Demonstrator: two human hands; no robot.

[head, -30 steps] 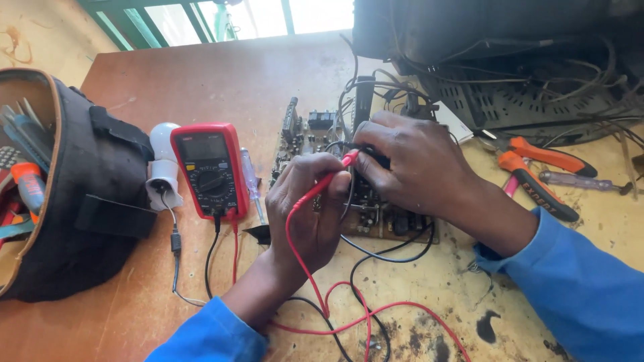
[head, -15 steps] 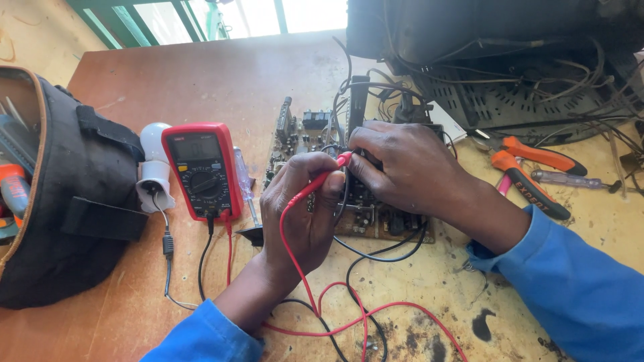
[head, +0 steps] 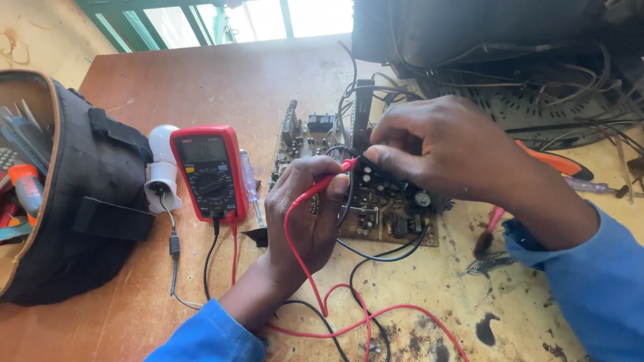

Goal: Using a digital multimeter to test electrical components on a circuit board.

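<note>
My left hand (head: 310, 211) pinches a red test probe (head: 333, 175) with its tip down on a circuit board (head: 376, 201) in the middle of the table. My right hand (head: 446, 147) reaches in from the right and grips a black probe (head: 376, 167) against the same board. Red and black leads (head: 322, 308) loop across the table back to a red multimeter (head: 208, 171) lying left of the board. Both sleeves are blue.
A black open tool bag (head: 74, 201) with several tools sits at the left. A white bulb in a socket (head: 163, 167) lies beside the meter, with a clear-handled screwdriver (head: 249, 184) on the meter's right. Orange-handled pliers (head: 557, 164) and a dark appliance casing (head: 496, 47) are at the right and back.
The view has shifted slightly left and down. My right hand has lifted a little over the board while both probes stay on it.
</note>
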